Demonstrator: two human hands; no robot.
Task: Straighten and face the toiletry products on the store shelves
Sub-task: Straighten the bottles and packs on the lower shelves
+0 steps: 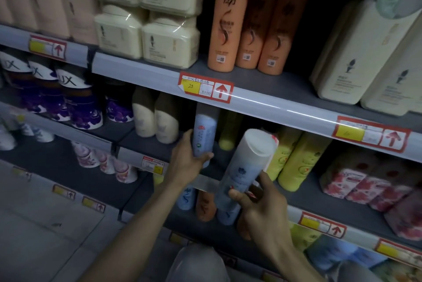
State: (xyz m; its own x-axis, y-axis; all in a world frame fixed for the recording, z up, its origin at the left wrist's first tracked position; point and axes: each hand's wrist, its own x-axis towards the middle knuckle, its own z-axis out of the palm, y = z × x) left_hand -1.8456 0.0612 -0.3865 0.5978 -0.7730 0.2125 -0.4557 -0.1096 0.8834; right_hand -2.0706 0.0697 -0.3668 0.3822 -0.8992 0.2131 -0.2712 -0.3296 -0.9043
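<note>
Noted left hand [190, 160] clamped round a pale blue bottle [204, 133] standing upright near the front edge of the middle shelf [146, 149], label apparently outward, though dim light leaves that unsure. Noted right hand [262, 208] wrapped round a second blue bottle [246, 163], held clear of that front edge beside the yellow bottles [296, 160], long axis tilted, cap up toward the camera, base down. Judged under way: neighbouring rows upright, second bottle yet to be seated and faced.
</note>
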